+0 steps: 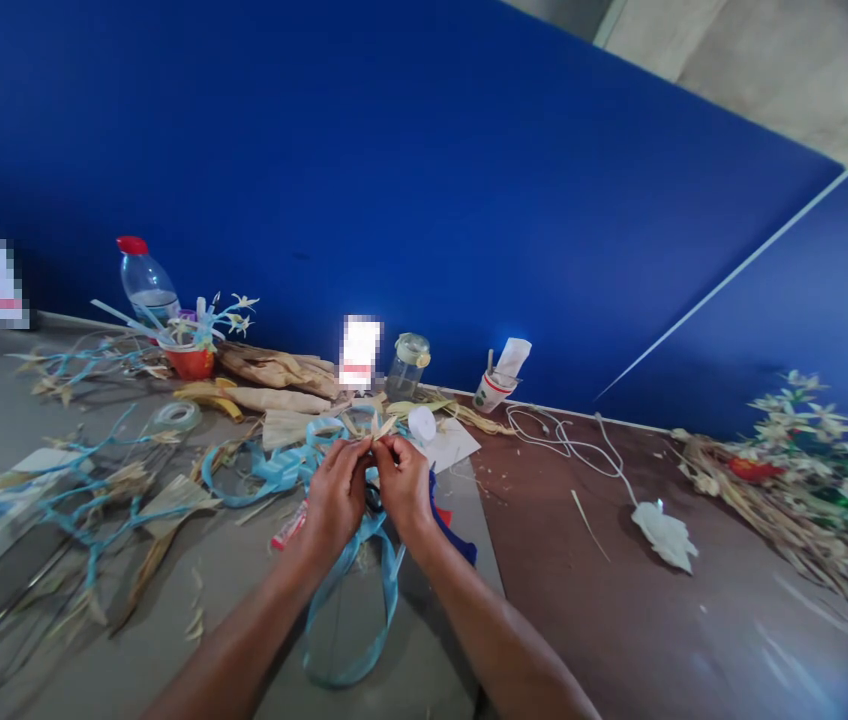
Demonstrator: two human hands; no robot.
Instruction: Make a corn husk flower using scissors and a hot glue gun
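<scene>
In the middle of the head view, my left hand and my right hand meet, fingers pinched together. Between their fingertips is a small pale husk flower, its petals pointing up; its base is hidden by my fingers. A light blue ribbon hangs in a loop below my hands, and more of it curls to the left. Beside my right hand lie a blue-handled tool, mostly covered by my forearm, and a white round spool.
Blue-wrapped branches with husk pieces spread over the left side. Dried husks, a red pot, a bottle and a glass jar line the blue partition. A white cable and flower bunch lie right.
</scene>
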